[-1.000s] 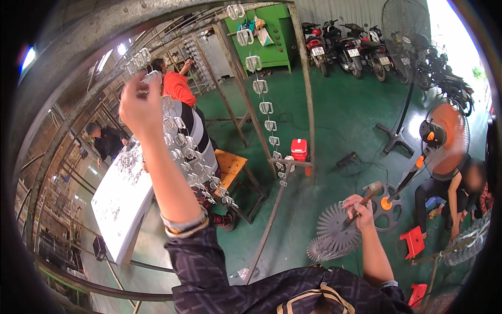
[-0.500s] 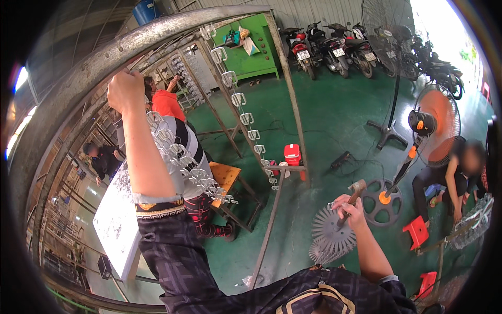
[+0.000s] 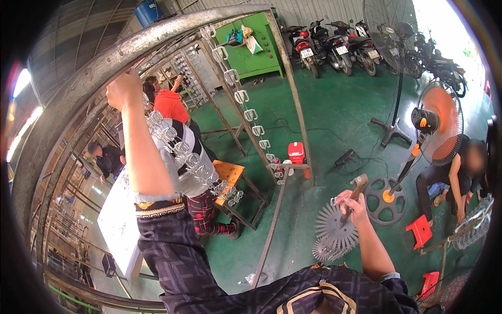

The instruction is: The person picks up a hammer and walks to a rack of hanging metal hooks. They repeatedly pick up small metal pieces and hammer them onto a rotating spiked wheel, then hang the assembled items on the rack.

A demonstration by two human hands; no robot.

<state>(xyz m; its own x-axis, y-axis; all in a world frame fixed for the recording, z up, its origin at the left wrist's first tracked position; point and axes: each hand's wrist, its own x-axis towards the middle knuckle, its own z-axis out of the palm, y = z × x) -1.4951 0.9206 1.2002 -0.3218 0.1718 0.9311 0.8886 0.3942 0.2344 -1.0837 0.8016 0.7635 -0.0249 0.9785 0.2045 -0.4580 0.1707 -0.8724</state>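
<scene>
My left hand (image 3: 124,90) is raised, its fingers closed against the underside of the top bar of a metal frame (image 3: 172,25). Whatever those fingers hold is hidden. Beside that forearm hangs a strand of metal clips (image 3: 180,150); farther right, another hanging strand of similar clips (image 3: 242,96) runs down from the bar. Lower right, my right hand (image 3: 355,208) grips a hammer (image 3: 360,182) by its handle, with the head up. Behind that hand stands a grey slotted disc (image 3: 329,222).
A person in a red top (image 3: 171,104) and another in a grey and black top (image 3: 183,141) stand past the strands. A seated person (image 3: 455,178) is at right by red stools (image 3: 419,232). Fans (image 3: 439,120), a wooden stool (image 3: 227,175) and a white board (image 3: 117,225) stand around.
The view has shifted slightly, so the surroundings sit a little farther right. The strand beside my left forearm has swung a little. Both hands keep nearly the same poses.
</scene>
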